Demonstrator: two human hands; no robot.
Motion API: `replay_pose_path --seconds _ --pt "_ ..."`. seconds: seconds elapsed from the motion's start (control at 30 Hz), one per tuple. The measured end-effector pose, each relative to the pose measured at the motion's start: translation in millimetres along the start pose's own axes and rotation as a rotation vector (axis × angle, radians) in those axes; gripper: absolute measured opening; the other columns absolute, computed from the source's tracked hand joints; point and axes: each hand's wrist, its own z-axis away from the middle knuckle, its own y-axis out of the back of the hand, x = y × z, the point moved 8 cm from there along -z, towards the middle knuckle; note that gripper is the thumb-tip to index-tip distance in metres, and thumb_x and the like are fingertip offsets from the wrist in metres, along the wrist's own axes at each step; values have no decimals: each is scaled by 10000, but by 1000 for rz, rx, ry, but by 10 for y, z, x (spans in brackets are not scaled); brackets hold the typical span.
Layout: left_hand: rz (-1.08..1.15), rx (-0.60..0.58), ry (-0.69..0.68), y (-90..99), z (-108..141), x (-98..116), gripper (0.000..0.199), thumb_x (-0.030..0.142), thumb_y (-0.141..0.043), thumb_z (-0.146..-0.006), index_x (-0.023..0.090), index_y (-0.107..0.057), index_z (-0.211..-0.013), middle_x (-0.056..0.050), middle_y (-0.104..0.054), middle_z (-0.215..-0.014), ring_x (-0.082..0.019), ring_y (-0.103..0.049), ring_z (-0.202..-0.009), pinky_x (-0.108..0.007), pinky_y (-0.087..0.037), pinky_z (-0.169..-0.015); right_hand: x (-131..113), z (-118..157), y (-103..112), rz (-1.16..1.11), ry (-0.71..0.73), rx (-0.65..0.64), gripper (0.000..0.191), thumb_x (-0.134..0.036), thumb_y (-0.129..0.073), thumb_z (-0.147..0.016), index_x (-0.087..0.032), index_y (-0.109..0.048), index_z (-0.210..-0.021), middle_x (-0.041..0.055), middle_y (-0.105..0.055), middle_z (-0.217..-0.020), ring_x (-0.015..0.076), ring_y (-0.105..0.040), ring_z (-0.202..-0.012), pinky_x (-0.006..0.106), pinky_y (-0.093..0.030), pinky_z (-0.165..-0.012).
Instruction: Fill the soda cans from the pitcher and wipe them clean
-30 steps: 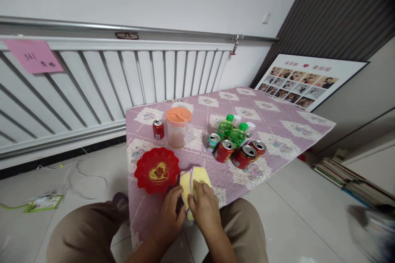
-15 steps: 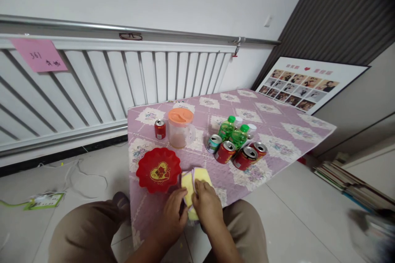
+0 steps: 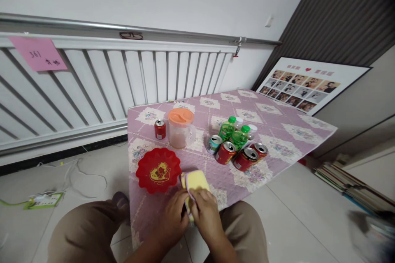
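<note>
A folded yellow cloth [image 3: 197, 181] with purple edging lies at the table's near edge, right of a red scalloped dish [image 3: 158, 170]. My right hand [image 3: 206, 209] is closed on the cloth, its fingers curled over the top. On the cloth's left side, my left hand [image 3: 176, 211] is closed too, with thumb and fingers at the purple edge. Beyond the dish stand a clear pitcher [image 3: 178, 135] with an orange lid and a red can [image 3: 160, 129].
Right of centre cluster a teal can [image 3: 214, 144], several red cans [image 3: 225, 153], green-capped bottles [image 3: 227, 129] and white-capped ones. A radiator [image 3: 160, 74] runs behind the table [image 3: 210, 111]. A photo board [image 3: 311, 84] leans at the right.
My right hand has moved slightly down towards me, uncovering more of the cloth's far part. The cloth's near part is now folded or bunched more between both hands.
</note>
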Motion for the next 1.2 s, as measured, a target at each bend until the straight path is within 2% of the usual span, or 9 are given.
replay_pose_path --seconds 0.27,0.43,0.63,0.73,0.83,0.93,1.03,1.1,1.2 --pt "32 39 -12 38 6 -15 469 65 -458 -795 188 -562 -1235 -137 -588 -1313 -249 -547 -1245 -492 -465 -1063 -114 154 -73 38 49 -244 497 -318 -667 -820 -294 -598 -1311 97 -512 -1453 310 -419 -1351 543 -320 -1096" --pt "43 -36 -117 23 20 120 404 112 -500 -850 206 -571 -1236 -128 -566 -1327 -248 -520 -1263 -465 -461 -1077 -29 176 -137 16 54 -408 521 -410 -681 -800 -310 -598 -1304 68 -392 -1558 331 -296 -1447 610 -234 -1130" --pt "-38 -29 -158 128 198 166 465 33 -447 -826 233 -587 -1222 -110 -582 -1328 -235 -530 -1272 -451 -488 -1068 32 203 -188 12 52 -408 768 -212 -662 -735 -349 -435 -1456 59 -381 -1558 315 -285 -1458 622 -197 -1138" --pt "-71 -6 -174 306 323 184 430 51 -462 -827 249 -609 -1179 -103 -617 -1288 -227 -589 -1210 -412 -549 -1004 93 204 -236 63 58 -344 805 -27 -526 -670 -346 -504 -1408 35 -463 -1508 281 -365 -1424 598 -252 -1130" --pt "-100 39 -183 566 412 186 392 90 -494 -849 282 -613 -1169 -90 -651 -1237 -217 -642 -1134 -359 -594 -929 183 125 -194 59 82 -252 784 11 -471 -612 -283 -598 -1328 54 -575 -1412 260 -482 -1345 526 -370 -1095" --pt "-116 113 -159 868 435 143 400 100 -500 -853 275 -606 -1197 -91 -653 -1246 -221 -640 -1147 -362 -580 -947 262 -20 64 12 157 -56 599 -42 -478 -694 -221 -664 -1234 89 -651 -1313 240 -584 -1236 440 -461 -1040" --pt "-124 216 -93 1163 391 41 391 97 -487 -853 256 -618 -1185 -95 -655 -1248 -219 -630 -1169 -367 -564 -968 339 -120 339 28 193 100 488 -98 -481 -763 -221 -683 -1189 94 -669 -1274 249 -595 -1212 447 -468 -1030" --pt "-121 287 -57 1328 338 -38 366 107 -484 -856 250 -629 -1160 -93 -662 -1235 -216 -630 -1169 -376 -558 -973 360 -137 389 76 194 112 503 -97 -478 -762 -237 -680 -1201 95 -648 -1307 263 -563 -1251 470 -445 -1041" --pt "-92 382 8 1530 243 -181 313 153 -491 -866 238 -639 -1129 -93 -672 -1211 -221 -633 -1159 -413 -542 -991 384 -87 209 144 147 -44 554 -90 -498 -726 -286 -680 -1211 83 -619 -1353 283 -545 -1276 514 -424 -1033"
